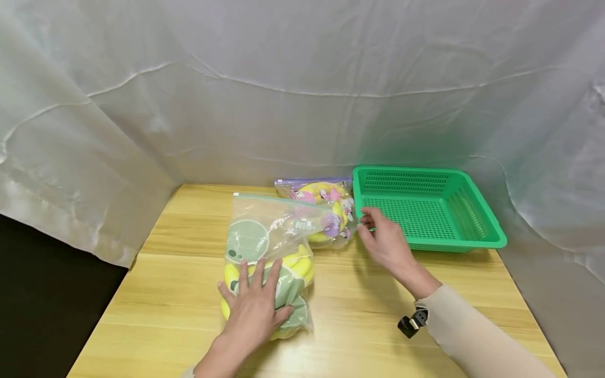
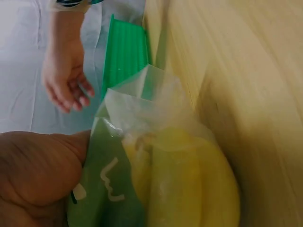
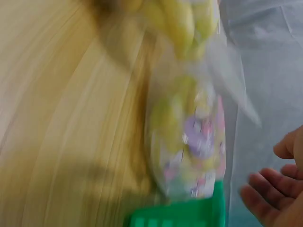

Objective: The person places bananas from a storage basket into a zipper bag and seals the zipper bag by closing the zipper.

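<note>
A clear zip bag with green printing point(image 1: 248, 241) lies on the wooden table, yellow bananas point(image 1: 302, 265) showing inside it. My left hand point(image 1: 255, 304) rests on its lower half with fingers spread and straight. Behind it, partly covered by its top corner, is a second zip bag point(image 1: 321, 191) with a purple slider edge, pink and purple prints and more yellow fruit. My right hand point(image 1: 385, 239) hovers by the left wall of the green basket point(image 1: 472, 244), fingers loosely bent, holding nothing. In the right wrist view this hand point(image 3: 279, 189) is apart from both bags.
The green plastic basket stands at the back right, against the grey curtain point(image 1: 302, 126). Curtain also hangs at the left and right sides. A dark area point(image 1: 47, 304) lies beyond the table's left edge. A black device point(image 1: 412, 323) is strapped to my right wrist.
</note>
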`<control>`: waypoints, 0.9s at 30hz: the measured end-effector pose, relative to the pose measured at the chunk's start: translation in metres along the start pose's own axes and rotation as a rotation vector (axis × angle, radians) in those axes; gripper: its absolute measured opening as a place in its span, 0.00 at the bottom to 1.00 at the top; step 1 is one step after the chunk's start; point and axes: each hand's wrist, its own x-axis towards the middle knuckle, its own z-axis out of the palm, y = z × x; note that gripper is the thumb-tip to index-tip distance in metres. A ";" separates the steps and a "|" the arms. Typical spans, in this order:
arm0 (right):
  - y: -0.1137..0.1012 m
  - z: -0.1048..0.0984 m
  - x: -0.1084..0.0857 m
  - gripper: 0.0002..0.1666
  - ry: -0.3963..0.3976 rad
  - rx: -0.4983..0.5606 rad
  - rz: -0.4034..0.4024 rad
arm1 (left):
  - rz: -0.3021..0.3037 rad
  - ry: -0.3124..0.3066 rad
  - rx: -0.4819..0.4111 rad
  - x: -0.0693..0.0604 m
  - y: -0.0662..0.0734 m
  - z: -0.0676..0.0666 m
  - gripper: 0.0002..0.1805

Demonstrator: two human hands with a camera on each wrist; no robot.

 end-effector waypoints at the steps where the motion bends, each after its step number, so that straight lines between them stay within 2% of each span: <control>1: 0.005 -0.002 -0.002 0.24 0.028 -0.040 -0.022 | -0.016 -0.010 -0.002 -0.004 -0.003 -0.003 0.56; 4: 0.021 -0.009 -0.009 0.27 0.054 -0.145 -0.038 | -0.078 -0.055 -0.007 -0.011 -0.019 -0.013 0.56; 8: 0.037 -0.014 -0.018 0.33 0.017 -0.248 -0.037 | -0.162 -0.120 -0.004 -0.011 -0.049 -0.026 0.57; 11: 0.045 -0.014 -0.025 0.36 -0.005 -0.290 -0.039 | -0.212 -0.144 -0.006 -0.002 -0.074 -0.033 0.56; 16: 0.050 -0.009 -0.031 0.38 -0.037 -0.345 -0.011 | -0.287 -0.175 -0.048 0.023 -0.110 -0.038 0.52; 19: 0.050 -0.006 -0.034 0.39 -0.050 -0.384 0.004 | -0.287 -0.176 -0.077 0.040 -0.127 -0.037 0.52; 23: 0.049 -0.003 -0.038 0.42 -0.072 -0.433 0.004 | -0.225 -0.170 -0.102 0.062 -0.149 -0.035 0.52; 27: 0.048 -0.001 -0.039 0.47 -0.098 -0.481 -0.011 | -0.180 -0.178 -0.114 0.080 -0.164 -0.034 0.51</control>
